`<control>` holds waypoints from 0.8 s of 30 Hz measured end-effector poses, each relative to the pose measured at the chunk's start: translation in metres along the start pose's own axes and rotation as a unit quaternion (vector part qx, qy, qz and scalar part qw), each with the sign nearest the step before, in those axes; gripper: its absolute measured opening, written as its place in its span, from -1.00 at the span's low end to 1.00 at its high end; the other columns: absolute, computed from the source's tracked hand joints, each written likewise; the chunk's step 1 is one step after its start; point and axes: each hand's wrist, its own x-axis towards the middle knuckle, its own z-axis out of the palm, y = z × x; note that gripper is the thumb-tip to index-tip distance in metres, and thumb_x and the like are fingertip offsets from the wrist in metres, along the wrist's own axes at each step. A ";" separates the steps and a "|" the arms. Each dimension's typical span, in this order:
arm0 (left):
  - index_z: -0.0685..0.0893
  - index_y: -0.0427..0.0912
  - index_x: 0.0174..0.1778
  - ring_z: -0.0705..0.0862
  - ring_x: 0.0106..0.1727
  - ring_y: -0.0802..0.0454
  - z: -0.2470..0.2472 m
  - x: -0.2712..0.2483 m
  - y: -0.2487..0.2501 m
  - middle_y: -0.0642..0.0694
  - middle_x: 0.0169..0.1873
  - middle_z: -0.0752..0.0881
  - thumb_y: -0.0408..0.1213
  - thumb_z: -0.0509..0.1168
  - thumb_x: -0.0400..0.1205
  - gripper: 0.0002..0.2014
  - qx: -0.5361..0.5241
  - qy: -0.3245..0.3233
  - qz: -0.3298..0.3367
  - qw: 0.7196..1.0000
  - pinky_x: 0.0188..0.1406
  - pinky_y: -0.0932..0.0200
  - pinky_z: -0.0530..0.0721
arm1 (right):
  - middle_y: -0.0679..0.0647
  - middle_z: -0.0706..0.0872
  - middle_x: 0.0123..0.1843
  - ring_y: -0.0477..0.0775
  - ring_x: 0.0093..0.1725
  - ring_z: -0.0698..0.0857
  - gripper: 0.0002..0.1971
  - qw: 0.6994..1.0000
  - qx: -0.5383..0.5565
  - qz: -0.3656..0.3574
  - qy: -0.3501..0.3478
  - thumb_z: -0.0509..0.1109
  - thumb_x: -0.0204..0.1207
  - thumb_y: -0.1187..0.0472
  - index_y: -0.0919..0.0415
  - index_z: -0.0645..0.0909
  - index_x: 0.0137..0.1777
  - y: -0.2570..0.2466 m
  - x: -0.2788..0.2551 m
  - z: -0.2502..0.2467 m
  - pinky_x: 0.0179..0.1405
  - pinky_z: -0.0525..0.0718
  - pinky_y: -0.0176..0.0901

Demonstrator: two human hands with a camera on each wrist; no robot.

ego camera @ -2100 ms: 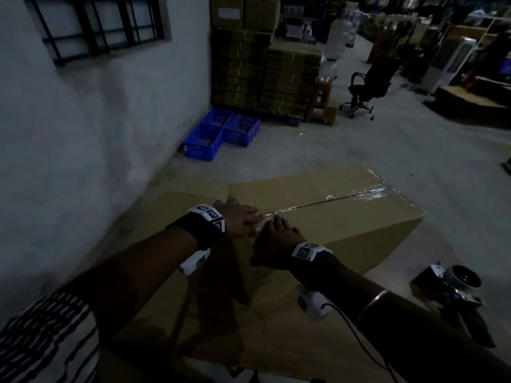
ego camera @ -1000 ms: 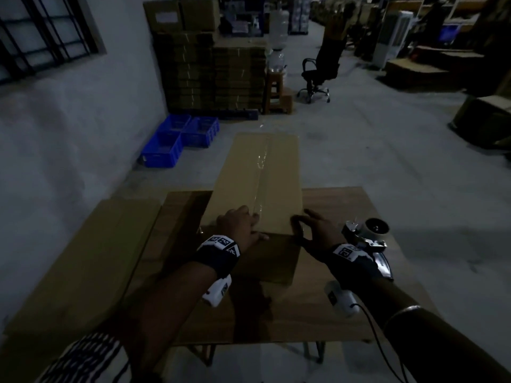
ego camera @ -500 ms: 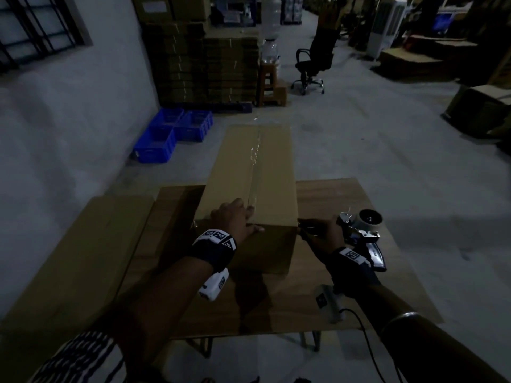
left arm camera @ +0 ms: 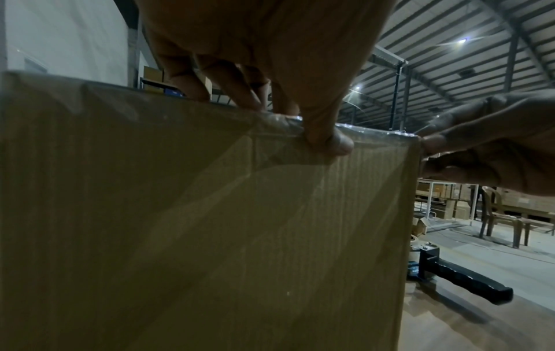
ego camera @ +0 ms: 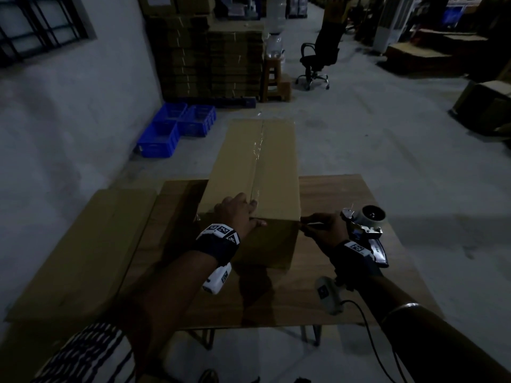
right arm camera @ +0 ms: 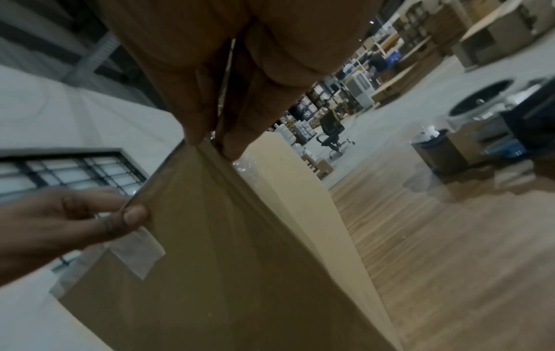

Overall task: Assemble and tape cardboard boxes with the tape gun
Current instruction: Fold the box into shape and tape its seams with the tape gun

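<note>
on the wooden tabletop [ego camera: 345,286], l to r: flat cardboard sheets [ego camera: 83,244] wait unfolded at the far left, so more boxes look left to do. left hand [ego camera: 237,212] curls over the near top edge of the long corrugated cardboard box [ego camera: 257,161], thumb on glossy clear tape; centre seam looks taped. right hand [ego camera: 325,230] pinches tape at the box's near right corner. tape gun [ego camera: 365,230] lies just beside, ungripped.
</note>
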 end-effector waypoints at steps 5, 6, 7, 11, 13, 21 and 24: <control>0.44 0.16 0.52 0.47 0.24 -0.15 0.001 -0.003 0.001 -0.02 0.24 0.48 0.31 0.27 0.54 -0.36 -0.012 0.005 -0.003 1.000 0.21 -0.11 0.55 | 0.10 0.78 -0.19 0.14 -0.12 0.79 -0.85 0.998 -0.059 -0.027 -0.006 0.65 0.44 0.33 0.28 0.71 -0.17 -0.011 0.002 0.003 0.01 0.80 0.10; 0.44 0.16 0.52 0.47 0.24 -0.15 0.001 -0.003 0.000 -0.02 0.24 0.47 0.29 0.27 0.55 -0.38 -0.016 0.007 0.000 1.000 0.21 -0.11 0.55 | 0.14 0.79 -0.15 0.17 -0.10 0.80 -0.83 0.997 -0.070 -0.032 -0.008 0.67 0.43 0.31 0.31 0.72 -0.14 -0.012 0.003 0.003 0.00 0.81 0.11; 0.44 0.16 0.51 0.47 0.24 -0.15 0.001 -0.004 -0.001 -0.02 0.24 0.47 0.27 0.27 0.56 -0.39 -0.021 0.007 0.005 1.000 0.22 -0.11 0.55 | 0.18 0.80 -0.12 0.19 -0.09 0.81 -0.81 0.995 -0.091 -0.037 -0.008 0.68 0.43 0.29 0.33 0.72 -0.12 -0.012 0.004 0.002 -0.01 0.81 0.12; 0.45 0.16 0.53 0.51 0.23 -0.10 -0.003 0.000 -0.013 -0.01 0.20 0.49 0.20 0.30 0.58 -0.42 -0.044 -0.006 0.042 0.998 0.17 0.02 0.58 | 0.11 0.70 -0.05 0.18 -0.08 0.75 -0.75 0.959 -0.242 -0.146 0.021 0.61 0.49 0.12 0.17 0.67 0.05 -0.015 0.004 0.006 -0.11 0.71 -0.03; 0.46 0.13 0.53 0.55 0.25 -0.08 -0.009 0.003 -0.022 -0.03 0.22 0.49 0.13 0.33 0.60 -0.44 -0.079 -0.033 0.052 0.995 0.16 0.05 0.59 | 0.08 0.62 0.11 0.19 0.03 0.67 -0.63 0.929 -0.306 -0.206 0.007 0.63 0.42 0.04 0.09 0.65 0.17 -0.021 0.004 0.015 -0.03 0.66 -0.02; 0.61 -0.03 0.42 0.54 0.28 -0.07 -0.022 0.004 -0.060 -0.04 0.28 0.58 -0.32 0.34 0.65 -0.61 -0.067 0.002 0.123 0.990 0.24 0.04 0.57 | 0.11 0.71 0.08 0.22 0.04 0.72 -0.85 0.904 -0.377 -0.186 -0.072 0.58 0.51 0.15 0.12 0.84 0.05 -0.058 0.010 0.044 0.00 0.64 -0.09; 0.61 0.13 0.39 0.54 0.23 -0.08 -0.022 0.005 -0.085 -0.02 0.18 0.57 -0.22 0.38 0.62 -0.59 -0.054 -0.012 0.108 0.993 0.18 0.01 0.59 | 0.14 0.72 0.05 0.22 0.01 0.71 -0.87 0.896 -0.405 -0.164 -0.074 0.59 0.49 0.16 0.15 0.86 0.00 -0.068 0.008 0.048 -0.02 0.66 -0.09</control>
